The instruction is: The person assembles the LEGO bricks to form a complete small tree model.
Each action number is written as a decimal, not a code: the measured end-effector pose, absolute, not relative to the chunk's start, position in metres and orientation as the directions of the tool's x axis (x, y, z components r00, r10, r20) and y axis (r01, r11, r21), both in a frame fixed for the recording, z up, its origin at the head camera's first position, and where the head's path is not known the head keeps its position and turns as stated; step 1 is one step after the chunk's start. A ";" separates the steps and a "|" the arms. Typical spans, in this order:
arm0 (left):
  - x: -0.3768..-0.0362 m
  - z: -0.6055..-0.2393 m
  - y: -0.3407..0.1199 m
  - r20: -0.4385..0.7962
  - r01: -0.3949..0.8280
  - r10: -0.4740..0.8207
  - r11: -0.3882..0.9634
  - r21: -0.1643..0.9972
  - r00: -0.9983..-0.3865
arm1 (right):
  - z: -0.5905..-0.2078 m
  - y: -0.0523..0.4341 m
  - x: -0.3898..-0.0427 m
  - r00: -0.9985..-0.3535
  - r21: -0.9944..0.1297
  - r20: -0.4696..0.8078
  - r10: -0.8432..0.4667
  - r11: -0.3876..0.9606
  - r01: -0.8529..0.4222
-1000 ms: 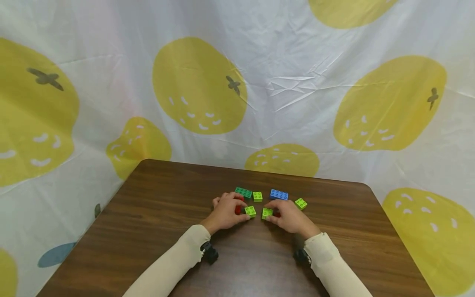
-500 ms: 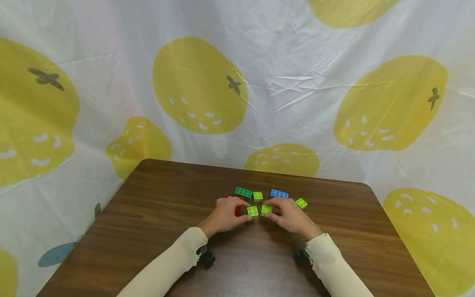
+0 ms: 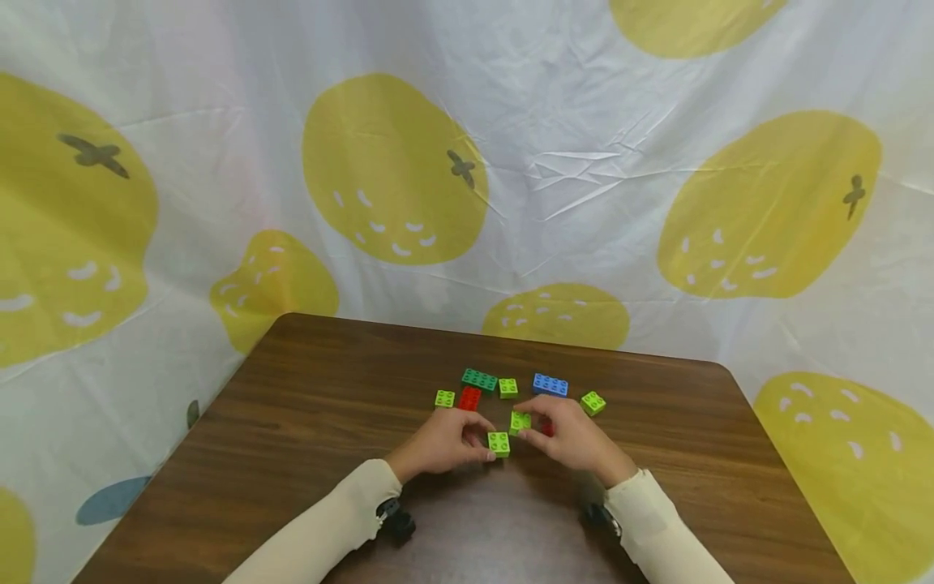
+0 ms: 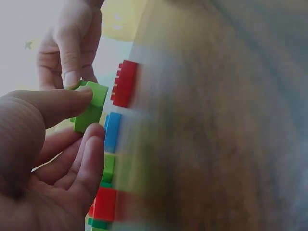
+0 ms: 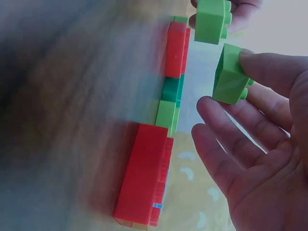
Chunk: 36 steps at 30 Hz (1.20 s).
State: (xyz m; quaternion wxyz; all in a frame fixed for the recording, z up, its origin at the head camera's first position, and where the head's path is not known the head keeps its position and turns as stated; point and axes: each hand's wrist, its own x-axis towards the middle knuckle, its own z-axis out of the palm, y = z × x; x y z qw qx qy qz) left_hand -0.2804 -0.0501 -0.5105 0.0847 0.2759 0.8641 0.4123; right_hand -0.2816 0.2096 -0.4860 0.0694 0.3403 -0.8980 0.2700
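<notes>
In the head view my left hand (image 3: 443, 442) pinches a lime-green toy building brick (image 3: 499, 444) between thumb and fingers. Just beyond it and to the right, my right hand (image 3: 572, 434) pinches another lime-green brick (image 3: 520, 422). Both bricks look square with studs on top, and a small gap parts them. The right wrist view shows the right hand's brick (image 5: 230, 77) tilted and off the table, with the left hand's brick (image 5: 208, 21) above it in the picture. From the left wrist, the left hand's brick (image 4: 91, 108) largely covers the other one.
Behind the hands on the brown table (image 3: 350, 381) lie a dark green brick (image 3: 478, 380), a red brick (image 3: 469, 398), a blue brick (image 3: 550, 384) and several lime-green bricks (image 3: 593, 403). A second red brick (image 3: 546, 427) is partly hidden by the right hand. A fruit-patterned curtain (image 3: 554, 219) hangs behind.
My left hand has drawn its lime-green brick toward me, uncovering the red brick and a lime-green one behind. The right hand's brick has shifted slightly left.
</notes>
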 end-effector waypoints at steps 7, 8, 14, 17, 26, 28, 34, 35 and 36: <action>-0.273 -0.518 -0.048 0.032 0.349 0.565 0.462 0.815 -0.824 | -0.487 0.205 -0.269 -0.722 -0.459 0.323 -0.612 0.566 -0.685; -0.272 -0.518 -0.047 0.030 0.343 0.566 0.456 0.821 -0.824 | -0.487 0.205 -0.268 -0.719 -0.459 0.322 -0.616 0.562 -0.688; -0.269 -0.518 -0.047 0.026 0.330 0.565 0.444 0.833 -0.825 | -0.489 0.200 -0.259 -0.696 -0.459 0.316 -0.644 0.539 -0.707; -0.269 -0.520 -0.046 0.019 0.327 0.565 0.451 0.831 -0.825 | -0.491 0.198 -0.256 -0.690 -0.467 0.295 -0.661 0.530 -0.707; -0.269 -0.524 -0.042 0.019 0.335 0.571 0.454 0.825 -0.821 | -0.495 0.191 -0.251 -0.705 -0.518 0.224 -0.672 0.531 -0.671; -0.269 -0.524 -0.042 0.018 0.340 0.575 0.458 0.822 -0.818 | -0.495 0.189 -0.251 -0.706 -0.519 0.218 -0.674 0.533 -0.669; -0.269 -0.524 -0.042 0.008 0.339 0.576 0.469 0.815 -0.817 | -0.493 0.186 -0.250 -0.701 -0.511 0.206 -0.682 0.536 -0.672; -0.269 -0.524 -0.041 0.005 0.339 0.576 0.474 0.813 -0.817 | -0.492 0.185 -0.249 -0.703 -0.508 0.207 -0.680 0.540 -0.671; -0.269 -0.524 -0.042 0.007 0.341 0.577 0.473 0.812 -0.816 | -0.492 0.185 -0.249 -0.706 -0.505 0.207 -0.677 0.544 -0.670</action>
